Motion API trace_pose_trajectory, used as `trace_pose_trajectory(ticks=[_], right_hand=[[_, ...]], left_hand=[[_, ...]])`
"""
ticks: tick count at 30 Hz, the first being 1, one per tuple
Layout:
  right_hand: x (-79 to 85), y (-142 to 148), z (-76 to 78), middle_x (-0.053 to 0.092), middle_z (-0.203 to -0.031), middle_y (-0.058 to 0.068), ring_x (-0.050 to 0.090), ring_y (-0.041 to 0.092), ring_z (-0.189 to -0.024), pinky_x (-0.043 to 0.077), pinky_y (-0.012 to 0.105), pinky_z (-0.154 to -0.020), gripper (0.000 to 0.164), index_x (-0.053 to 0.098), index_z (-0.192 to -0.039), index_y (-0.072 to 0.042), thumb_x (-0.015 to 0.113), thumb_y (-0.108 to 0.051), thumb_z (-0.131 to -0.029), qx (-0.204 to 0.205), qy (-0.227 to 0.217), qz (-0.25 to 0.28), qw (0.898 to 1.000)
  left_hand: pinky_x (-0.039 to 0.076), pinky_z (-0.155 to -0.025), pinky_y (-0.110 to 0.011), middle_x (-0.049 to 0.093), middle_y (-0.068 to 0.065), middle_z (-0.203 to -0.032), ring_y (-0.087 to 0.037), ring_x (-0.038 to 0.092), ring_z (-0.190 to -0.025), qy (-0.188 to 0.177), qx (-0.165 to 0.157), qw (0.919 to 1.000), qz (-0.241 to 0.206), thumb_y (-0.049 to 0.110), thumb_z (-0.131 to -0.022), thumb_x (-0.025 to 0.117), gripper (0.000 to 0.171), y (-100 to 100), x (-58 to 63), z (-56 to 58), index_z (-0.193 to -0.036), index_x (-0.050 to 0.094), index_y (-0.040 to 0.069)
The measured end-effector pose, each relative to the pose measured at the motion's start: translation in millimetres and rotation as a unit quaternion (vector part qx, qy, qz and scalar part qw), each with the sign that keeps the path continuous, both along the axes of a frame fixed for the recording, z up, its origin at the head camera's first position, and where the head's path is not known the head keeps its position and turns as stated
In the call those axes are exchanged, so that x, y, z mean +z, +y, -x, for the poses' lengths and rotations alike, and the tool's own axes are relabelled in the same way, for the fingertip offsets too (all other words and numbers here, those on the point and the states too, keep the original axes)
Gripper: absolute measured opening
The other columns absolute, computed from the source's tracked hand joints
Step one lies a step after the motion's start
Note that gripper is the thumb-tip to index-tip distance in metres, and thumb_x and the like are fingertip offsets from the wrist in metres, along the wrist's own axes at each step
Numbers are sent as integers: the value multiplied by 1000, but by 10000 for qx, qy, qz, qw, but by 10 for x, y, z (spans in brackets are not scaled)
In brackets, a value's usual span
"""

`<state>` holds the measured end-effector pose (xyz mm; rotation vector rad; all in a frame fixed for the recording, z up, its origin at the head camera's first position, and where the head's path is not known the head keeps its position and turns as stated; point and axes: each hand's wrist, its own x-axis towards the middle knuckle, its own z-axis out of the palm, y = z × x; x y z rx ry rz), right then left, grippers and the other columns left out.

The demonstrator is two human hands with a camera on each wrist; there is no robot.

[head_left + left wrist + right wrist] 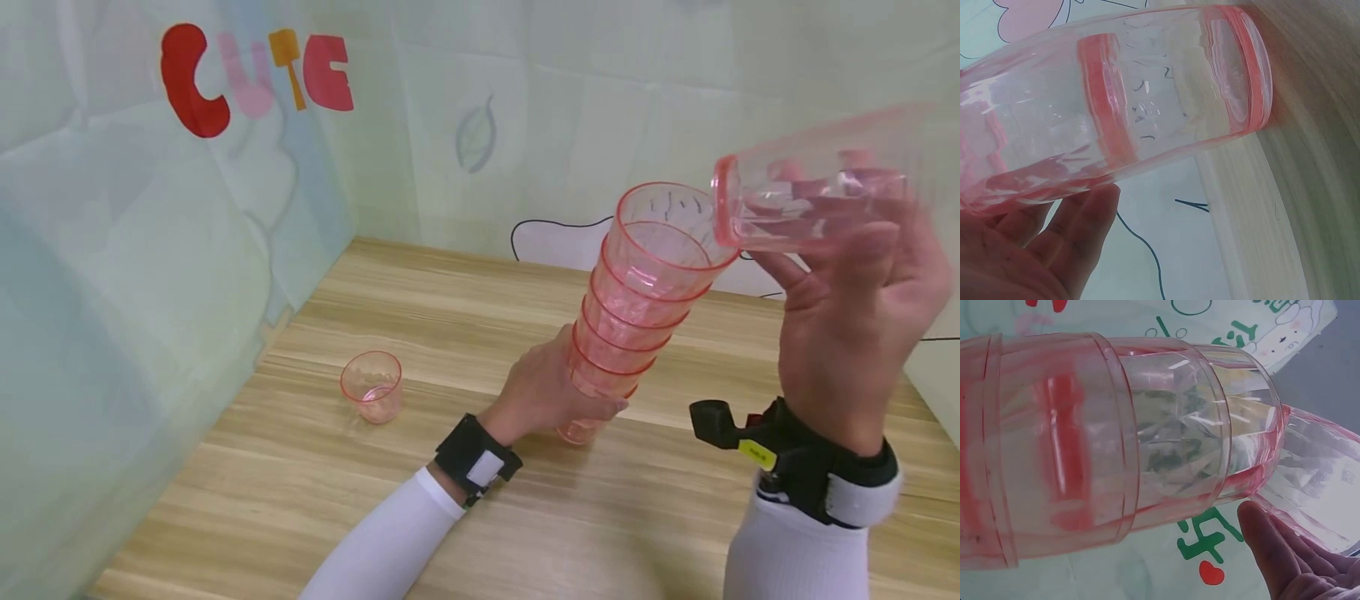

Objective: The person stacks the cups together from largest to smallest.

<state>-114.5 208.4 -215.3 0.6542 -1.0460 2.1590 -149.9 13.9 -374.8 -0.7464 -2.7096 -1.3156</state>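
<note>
A tall stack of nested clear pink plastic cups (637,312) leans up and to the right in the head view. My left hand (543,379) grips it near its lower end, just above the table. In my right hand (851,308) is a single cup (825,200), held on its side, its base pointing at the stack's open mouth. That cup is blurred in the head view; whether it touches the stack's rim I cannot tell. The left wrist view shows fingers (1088,219) against the clear plastic. In the right wrist view, the ridged stack (1085,450) fills the left side.
Another pink cup (375,392) stands upright by itself on the wood-grain table (300,483), left of the stack. Printed cloth (420,150) with coloured letters hangs along the back and left side of the table.
</note>
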Motion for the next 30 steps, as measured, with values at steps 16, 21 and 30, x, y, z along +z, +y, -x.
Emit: trace_pose_trajectory(ticks=[16,21,30], right_hand=[[11,-99,-11,63,-115,33,63,39,-99,59,35,-78,68,62,-120,11,96,-8,-64,-283,38,-872,9958],[2,-144,-27,64,-116,30,62,40,-106,55,35,-84,60,62,-122,10,89,0,-69,-190,-91,-1111,9936],[-12,-176,-38,63,-122,29,60,39,-115,55,35,-89,53,61,-127,8,75,14,-75,-25,-233,-1653,9860]], left_hand=[[51,-64,-30,58,11,-88,-10,59,-74,75,30,9999,113,49,-71,86,60,49,-3,17,-110,47,24],[51,-63,-29,57,10,-88,-12,59,-74,94,8,9999,136,48,-71,86,61,48,7,13,-111,47,23],[50,-58,-29,58,9,-83,-12,58,-68,94,41,9996,258,49,-71,85,58,50,30,8,-107,47,24]])
